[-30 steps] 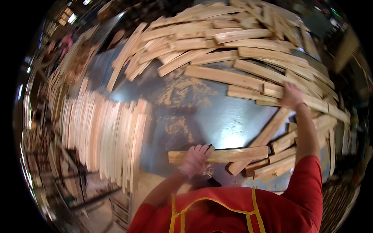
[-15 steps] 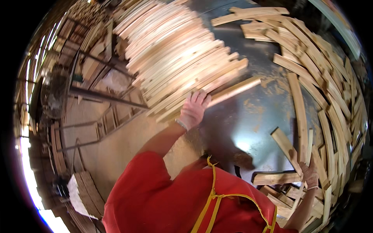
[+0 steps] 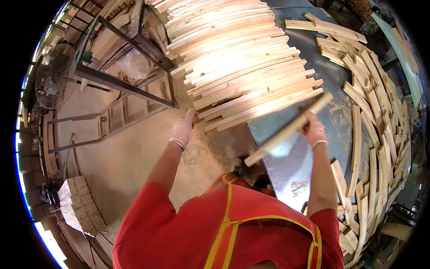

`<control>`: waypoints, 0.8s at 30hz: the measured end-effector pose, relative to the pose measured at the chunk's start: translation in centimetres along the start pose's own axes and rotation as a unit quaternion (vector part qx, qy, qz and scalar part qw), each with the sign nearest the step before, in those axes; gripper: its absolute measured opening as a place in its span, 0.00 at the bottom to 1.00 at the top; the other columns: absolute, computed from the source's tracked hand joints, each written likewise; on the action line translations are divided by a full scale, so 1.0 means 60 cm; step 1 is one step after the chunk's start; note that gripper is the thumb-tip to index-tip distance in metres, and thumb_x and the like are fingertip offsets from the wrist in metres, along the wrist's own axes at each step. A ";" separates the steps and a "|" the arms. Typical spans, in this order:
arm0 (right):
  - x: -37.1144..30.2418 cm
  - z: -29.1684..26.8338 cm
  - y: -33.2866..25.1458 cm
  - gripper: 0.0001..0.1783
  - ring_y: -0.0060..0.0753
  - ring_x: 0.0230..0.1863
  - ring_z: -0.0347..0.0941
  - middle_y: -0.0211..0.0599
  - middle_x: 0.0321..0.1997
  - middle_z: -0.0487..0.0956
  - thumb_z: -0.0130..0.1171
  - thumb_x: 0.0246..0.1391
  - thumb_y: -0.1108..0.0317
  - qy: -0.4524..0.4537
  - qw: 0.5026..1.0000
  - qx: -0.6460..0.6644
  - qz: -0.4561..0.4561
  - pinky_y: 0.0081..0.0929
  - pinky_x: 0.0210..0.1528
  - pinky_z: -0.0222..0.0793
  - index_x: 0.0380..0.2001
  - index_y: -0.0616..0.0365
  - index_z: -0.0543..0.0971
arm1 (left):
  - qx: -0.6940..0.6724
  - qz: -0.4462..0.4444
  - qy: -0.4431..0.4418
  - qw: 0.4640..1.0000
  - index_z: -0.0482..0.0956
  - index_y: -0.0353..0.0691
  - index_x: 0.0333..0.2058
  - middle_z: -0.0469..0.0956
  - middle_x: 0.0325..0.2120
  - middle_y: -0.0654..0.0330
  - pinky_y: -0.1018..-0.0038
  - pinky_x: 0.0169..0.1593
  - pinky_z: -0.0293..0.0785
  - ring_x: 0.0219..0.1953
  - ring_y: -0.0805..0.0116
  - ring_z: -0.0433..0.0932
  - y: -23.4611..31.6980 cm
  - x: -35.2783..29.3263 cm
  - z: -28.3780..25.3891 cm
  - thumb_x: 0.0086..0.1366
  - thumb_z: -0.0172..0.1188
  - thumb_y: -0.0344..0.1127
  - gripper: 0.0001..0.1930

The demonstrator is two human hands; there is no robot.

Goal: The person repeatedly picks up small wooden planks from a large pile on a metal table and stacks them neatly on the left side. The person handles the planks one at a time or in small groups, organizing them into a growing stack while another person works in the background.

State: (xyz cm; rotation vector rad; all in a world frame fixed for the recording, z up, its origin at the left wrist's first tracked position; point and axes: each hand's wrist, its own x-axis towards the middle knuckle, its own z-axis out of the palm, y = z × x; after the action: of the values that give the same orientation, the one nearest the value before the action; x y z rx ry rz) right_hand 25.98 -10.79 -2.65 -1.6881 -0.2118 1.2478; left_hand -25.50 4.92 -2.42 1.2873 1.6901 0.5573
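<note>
My right hand (image 3: 315,130) grips a wooden strip (image 3: 291,130), which is lifted over the dark metal table (image 3: 273,161) and slants from lower left to upper right. My left hand (image 3: 182,129) reaches to the left ends of a long row of pale wooden strips (image 3: 237,67). Its fingers are stretched out and touch the strip ends nearest me, grasping nothing that I can see. The strips in the row lie side by side, with their ends uneven.
A large loose heap of wooden strips (image 3: 380,116) covers the table's right side. On the left stand a dark metal frame (image 3: 121,96), a caged fan (image 3: 53,78) and a bundle of wood (image 3: 83,206). A sawdust-coloured floor (image 3: 134,148) lies between.
My right hand has come from the heap to the middle, bringing a strip with it. My left hand has moved from on top of the row to its left ends.
</note>
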 end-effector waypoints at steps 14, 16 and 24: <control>-0.257 -0.399 0.074 0.60 0.59 0.69 0.71 0.55 0.69 0.73 0.80 0.43 0.49 0.135 0.699 -0.693 0.115 0.45 0.72 0.69 0.77 0.50 0.62 | 0.116 0.087 -0.405 0.903 0.75 0.38 0.65 0.83 0.55 0.58 0.69 0.52 0.77 0.50 0.70 0.81 0.122 0.032 0.006 0.73 0.63 0.54 0.31; -0.243 -0.427 0.081 0.59 0.60 0.68 0.73 0.57 0.67 0.75 0.80 0.43 0.47 0.125 0.711 -0.686 0.088 0.45 0.71 0.70 0.76 0.49 0.63 | -0.135 -0.026 -0.426 0.894 0.71 0.40 0.68 0.83 0.53 0.58 0.68 0.56 0.78 0.51 0.69 0.80 0.184 0.012 -0.004 0.74 0.62 0.54 0.32; -0.086 -0.322 -0.068 0.40 0.59 0.47 0.82 0.56 0.42 0.82 0.66 0.58 0.39 0.203 0.856 -0.437 -0.186 0.49 0.53 0.78 0.60 0.62 0.75 | 0.136 -0.039 -0.504 0.852 0.67 0.32 0.67 0.83 0.48 0.48 0.58 0.48 0.85 0.43 0.61 0.83 0.422 0.087 0.147 0.72 0.64 0.52 0.36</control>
State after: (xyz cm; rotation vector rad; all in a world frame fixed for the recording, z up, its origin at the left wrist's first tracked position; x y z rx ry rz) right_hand 40.68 -23.51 3.44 -2.4733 -0.9047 0.4662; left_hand -5.22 17.20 11.15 1.3381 0.9141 -0.4093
